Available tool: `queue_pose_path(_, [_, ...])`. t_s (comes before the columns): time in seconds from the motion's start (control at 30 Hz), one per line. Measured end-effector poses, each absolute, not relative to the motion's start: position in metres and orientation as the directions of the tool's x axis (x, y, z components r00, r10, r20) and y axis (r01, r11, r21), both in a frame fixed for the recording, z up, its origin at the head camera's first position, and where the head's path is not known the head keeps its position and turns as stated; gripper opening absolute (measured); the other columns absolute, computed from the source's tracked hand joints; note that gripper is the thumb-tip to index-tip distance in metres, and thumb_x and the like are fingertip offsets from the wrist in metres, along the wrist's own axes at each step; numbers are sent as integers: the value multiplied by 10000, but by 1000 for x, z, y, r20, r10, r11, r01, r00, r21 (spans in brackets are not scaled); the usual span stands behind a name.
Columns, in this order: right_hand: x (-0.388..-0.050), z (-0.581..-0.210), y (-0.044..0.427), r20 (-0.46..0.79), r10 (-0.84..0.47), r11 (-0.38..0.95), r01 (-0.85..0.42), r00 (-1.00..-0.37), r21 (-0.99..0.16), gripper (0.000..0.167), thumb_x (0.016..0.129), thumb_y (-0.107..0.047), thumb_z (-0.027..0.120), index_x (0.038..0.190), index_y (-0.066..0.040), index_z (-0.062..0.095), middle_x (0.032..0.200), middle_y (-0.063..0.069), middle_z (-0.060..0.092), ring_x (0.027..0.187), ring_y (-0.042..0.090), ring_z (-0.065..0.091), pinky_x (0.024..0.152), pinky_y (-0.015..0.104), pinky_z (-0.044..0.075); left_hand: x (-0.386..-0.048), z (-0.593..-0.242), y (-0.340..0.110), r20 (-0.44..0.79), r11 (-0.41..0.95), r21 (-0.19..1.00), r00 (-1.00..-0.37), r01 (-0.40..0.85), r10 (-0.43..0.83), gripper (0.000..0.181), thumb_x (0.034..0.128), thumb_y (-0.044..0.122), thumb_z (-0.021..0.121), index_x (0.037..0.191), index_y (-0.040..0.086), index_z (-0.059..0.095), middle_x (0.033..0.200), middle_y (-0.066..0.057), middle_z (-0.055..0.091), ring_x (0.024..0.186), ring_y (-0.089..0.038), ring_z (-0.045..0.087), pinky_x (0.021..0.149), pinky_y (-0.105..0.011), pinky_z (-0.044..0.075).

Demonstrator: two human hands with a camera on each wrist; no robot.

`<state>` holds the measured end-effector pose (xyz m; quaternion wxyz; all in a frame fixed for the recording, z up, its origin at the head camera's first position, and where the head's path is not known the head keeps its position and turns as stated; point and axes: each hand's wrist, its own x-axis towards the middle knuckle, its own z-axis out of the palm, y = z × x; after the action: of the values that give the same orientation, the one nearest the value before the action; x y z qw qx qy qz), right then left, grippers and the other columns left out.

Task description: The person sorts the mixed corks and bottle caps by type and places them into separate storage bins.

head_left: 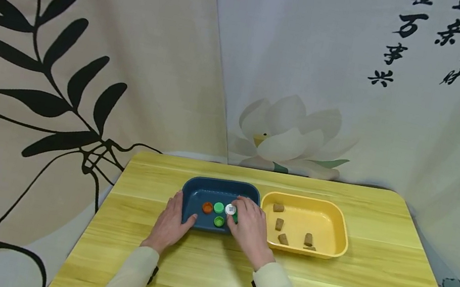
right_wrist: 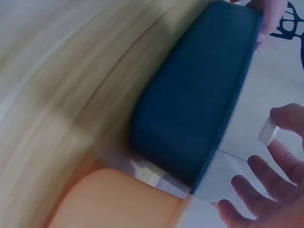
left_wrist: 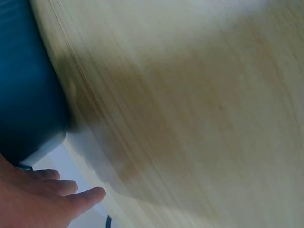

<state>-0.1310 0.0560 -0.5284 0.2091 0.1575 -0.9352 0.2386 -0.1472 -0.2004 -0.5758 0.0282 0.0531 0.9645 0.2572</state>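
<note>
My right hand (head_left: 249, 224) pinches a small white bottle cap (right_wrist: 268, 131) between thumb and forefinger, above the blue tray (head_left: 222, 186); its other fingers spread loosely. In the head view the white cap shows at the fingertips. Inside the tray lie an orange cap (head_left: 207, 207), a light green cap (head_left: 218, 207) and a green cap (head_left: 219, 221). Another green cap (head_left: 236, 218) is partly hidden by the right hand. Against the tray's left side rests my left hand (head_left: 170, 220), fingers fairly straight and thumb at the front rim.
Right of the blue tray stands a yellow tray (head_left: 319, 213) with several brown corks (head_left: 308, 239) in it. Both trays sit on a wooden table (head_left: 205, 283). Behind the table hangs a printed curtain (head_left: 159, 49).
</note>
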Motion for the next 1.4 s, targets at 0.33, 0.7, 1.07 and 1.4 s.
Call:
queue_pose_path(0.33, [-148, -536, 49, 397, -124, 882, -284, -909, -375, 297, 883, -279, 845, 1095, -110, 724, 1180, 77, 695, 1139, 308, 642, 895, 533, 545, -147, -576, -201, -25, 862, 499, -993, 88, 116, 977, 1023, 547, 540, 1650, -5, 33, 1695, -244, 158, 1542, -470, 177, 1192, -627, 272])
queue_pose_path(0.7, [-163, -541, 42, 338, -222, 935, -298, -915, -192, 382, 905, -403, 811, 1164, -140, 715, 1293, 79, 669, 1331, 341, 542, 1019, 579, 484, -148, -583, -201, -26, 865, 493, -992, 91, 119, 982, 1020, 557, 538, 1650, -3, 34, 1698, -245, 144, 1541, -470, 176, 1195, -622, 266])
queue_pose_path(1.07, [-138, -532, 58, 316, -185, 884, -298, -931, -359, 435, 976, -410, 721, 1291, -112, 691, 1464, 122, 579, 1447, 387, 427, 1105, 625, 396, -147, -578, -200, -36, 865, 495, -993, 82, 115, 971, 1027, 533, 537, 1650, -1, 18, 1698, -246, 138, 1548, -464, 157, 1202, -620, 253])
queue_pose_path(1.4, [-99, -534, 75, 387, -154, 834, -330, -909, -443, 486, 987, -411, 693, 1339, -77, 669, 1499, 155, 554, 1454, 416, 415, 1078, 666, 402, -149, -579, -199, -40, 868, 491, -993, 76, 110, 973, 1027, 524, 541, 1648, -7, 12, 1702, -242, 121, 1545, -471, 151, 1205, -618, 245])
